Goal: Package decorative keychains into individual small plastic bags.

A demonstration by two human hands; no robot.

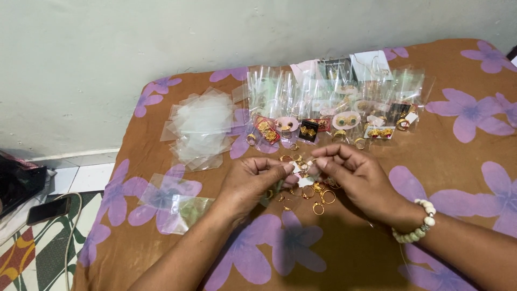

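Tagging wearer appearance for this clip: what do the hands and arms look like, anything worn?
Both forearms are bare, no sleeves or gloves. The right hand has a bracelet of cream round beads at the wrist. The left hand shows no jewellery.

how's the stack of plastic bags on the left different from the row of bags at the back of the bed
The stack of plastic bags holds nothing and looks cloudy white; the row of bags carries gold jewellery, some on pink, black or white cards. The stack is heaped loosely, overlapping, while the row runs side by side across the cloth. The stack sits farther from the hands than the row. Both are small clear sleeves.
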